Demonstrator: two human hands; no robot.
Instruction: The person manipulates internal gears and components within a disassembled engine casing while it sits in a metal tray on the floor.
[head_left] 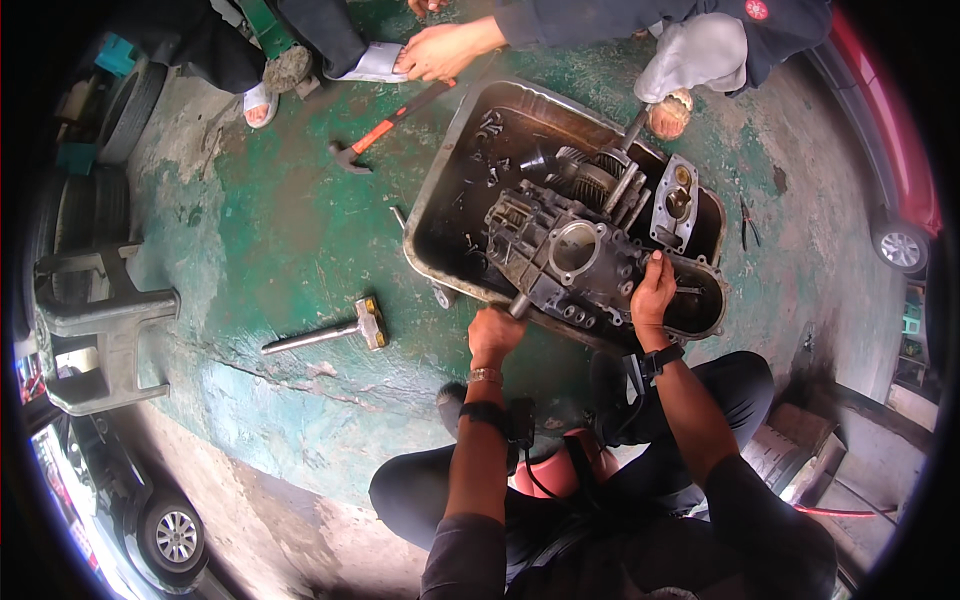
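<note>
A greasy metal gearbox housing [545, 250] lies tilted across a dark oily drain pan [425, 225], with gears [590, 180] showing behind it. My left hand [495, 337] is closed in a fist at the housing's near edge. From that fist sticks the end of a metal rod [519, 304]; whether it joins the housing is hidden. My right hand [652, 292] grips the housing's right part beside its open rounded end, thumb up on the rim and the other fingers mostly out of sight. A flat metal cover plate [676, 205] rests on the pan's right side.
A sledgehammer [370, 323] and an orange-handled claw hammer [375, 132] lie on the green floor. Across the pan are a co-worker's bare hand [445, 50] and white-gloved hand [695, 55]. Pliers [748, 225] lie right; a plastic stool [105, 310] stands left.
</note>
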